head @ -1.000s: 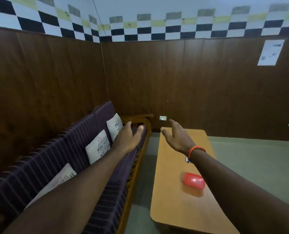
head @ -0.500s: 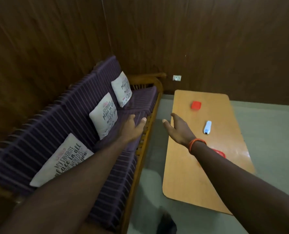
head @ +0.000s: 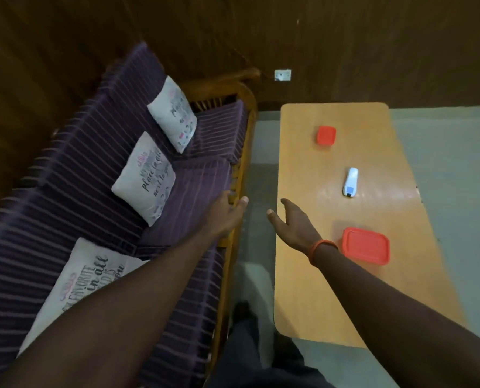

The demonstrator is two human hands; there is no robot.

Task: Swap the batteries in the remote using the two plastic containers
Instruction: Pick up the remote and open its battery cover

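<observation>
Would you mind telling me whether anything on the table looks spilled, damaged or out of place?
Nothing stands out: the remote lies flat between two lidded red containers; both hands are empty.

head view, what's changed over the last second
The camera tipped down from the wall: the white remote and far small red container came into view. Both hands, left and right, stayed open and empty. Near red container and table unmoved.
</observation>
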